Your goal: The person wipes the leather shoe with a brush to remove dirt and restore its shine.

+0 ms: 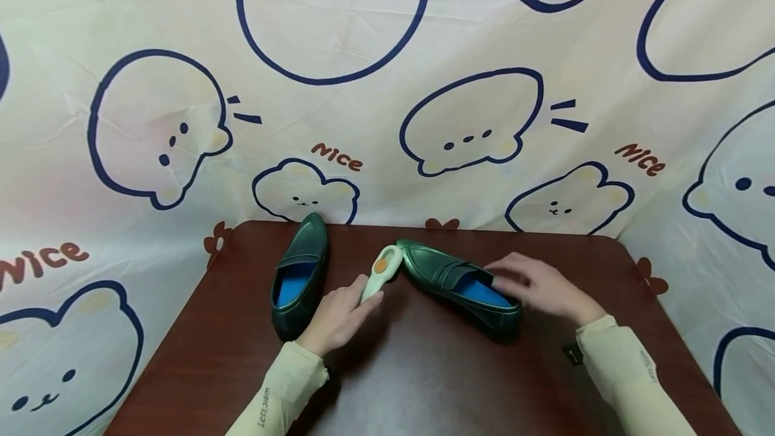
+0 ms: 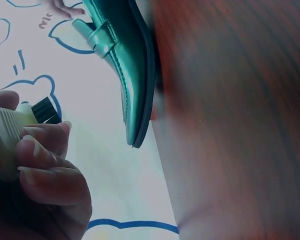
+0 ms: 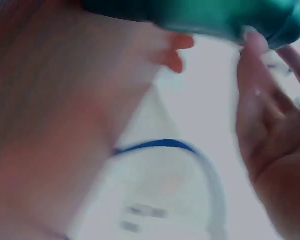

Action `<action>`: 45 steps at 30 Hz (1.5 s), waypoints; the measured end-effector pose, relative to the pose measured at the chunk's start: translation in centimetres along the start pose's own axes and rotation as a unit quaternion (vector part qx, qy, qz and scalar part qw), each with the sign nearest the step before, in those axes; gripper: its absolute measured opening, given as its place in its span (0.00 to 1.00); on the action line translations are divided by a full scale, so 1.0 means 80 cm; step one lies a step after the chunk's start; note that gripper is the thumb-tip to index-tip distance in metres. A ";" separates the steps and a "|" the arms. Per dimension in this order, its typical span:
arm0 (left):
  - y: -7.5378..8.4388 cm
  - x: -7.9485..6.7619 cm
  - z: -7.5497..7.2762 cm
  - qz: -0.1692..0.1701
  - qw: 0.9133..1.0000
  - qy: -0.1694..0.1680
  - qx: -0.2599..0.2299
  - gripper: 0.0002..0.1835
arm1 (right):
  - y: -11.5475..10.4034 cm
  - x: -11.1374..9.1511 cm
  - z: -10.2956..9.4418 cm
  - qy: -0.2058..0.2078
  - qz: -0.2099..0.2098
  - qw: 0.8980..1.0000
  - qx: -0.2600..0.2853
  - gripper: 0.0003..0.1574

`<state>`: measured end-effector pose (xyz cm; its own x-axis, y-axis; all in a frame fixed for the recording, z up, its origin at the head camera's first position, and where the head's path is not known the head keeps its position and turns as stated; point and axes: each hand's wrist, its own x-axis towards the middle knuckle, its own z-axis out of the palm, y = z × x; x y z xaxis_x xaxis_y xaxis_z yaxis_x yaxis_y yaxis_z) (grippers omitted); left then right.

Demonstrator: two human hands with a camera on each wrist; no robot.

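Note:
My left hand (image 1: 339, 315) grips a pale brush (image 1: 384, 268) with an orange spot on its handle. Its short dark bristles (image 2: 46, 111) show in the left wrist view, apart from the shoe. On the table beside the brush lies a shiny green loafer (image 1: 432, 268) with a blue insole, its toe towards the far left. My right hand (image 1: 545, 286) is at that loafer's opening near the heel, fingers loosely bent. In the right wrist view the thumb (image 3: 255, 42) overlaps the shoe's edge, and the other fingers are partly hidden behind it.
A second green loafer (image 1: 303, 268) stands to the left, toe pointing to the back edge of the brown table (image 1: 424, 382). A printed cloth (image 1: 375, 113) with bear drawings hangs behind and at both sides. A small black object (image 1: 572, 354) shows by the right sleeve.

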<state>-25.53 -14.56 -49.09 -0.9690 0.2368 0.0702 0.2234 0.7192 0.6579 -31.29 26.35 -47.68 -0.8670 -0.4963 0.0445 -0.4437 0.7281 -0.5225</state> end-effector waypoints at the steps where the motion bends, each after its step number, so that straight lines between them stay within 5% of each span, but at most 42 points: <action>1: 0.000 0.000 0.000 -0.003 1.000 -0.001 -0.001 0.18 | -0.009 -0.005 0.000 -0.011 -0.011 0.999 -0.034 0.32; 4: 0.000 0.000 -0.002 -0.005 1.000 -0.003 -0.003 0.18 | -0.024 -0.017 0.005 -0.024 -0.036 0.990 -0.133 0.35; 6: 0.000 0.000 -0.002 -0.005 1.000 -0.001 -0.003 0.18 | -0.016 -0.019 0.008 -0.014 -0.039 0.991 -0.131 0.26; 9: -0.002 0.000 -0.002 -0.003 1.000 0.003 -0.003 0.18 | 0.010 -0.017 0.003 0.003 -0.031 0.998 -0.050 0.10; 11: -0.002 -0.001 -0.002 0.000 1.000 0.006 -0.003 0.18 | 0.029 -0.016 -0.004 -0.003 -0.020 0.999 0.029 0.10; 15: -0.001 -0.003 -0.003 0.010 1.000 0.017 -0.004 0.17 | 0.051 -0.008 -0.010 -0.052 0.017 0.984 0.172 0.19; 19: 0.001 -0.003 -0.004 0.020 1.000 0.023 -0.006 0.18 | 0.068 0.006 -0.003 -0.055 0.039 0.971 0.227 0.15; 29: 0.003 -0.002 -0.001 0.021 0.999 0.022 -0.012 0.18 | 0.084 0.028 0.008 0.013 0.061 0.971 0.232 0.16; 37: 0.006 0.000 0.010 0.033 0.999 0.016 0.009 0.19 | 0.070 0.033 0.011 0.036 0.029 0.976 0.212 0.14; 45: 0.019 0.004 0.019 0.060 0.998 0.022 0.011 0.19 | 0.042 0.041 0.008 0.103 -0.006 0.978 0.183 0.14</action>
<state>-25.35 -12.40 -49.19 -0.9386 0.2934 0.1812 0.3402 0.7011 0.6267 -35.50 26.85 -49.86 -0.9060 -0.3710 0.2039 -0.3766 0.4862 -0.7885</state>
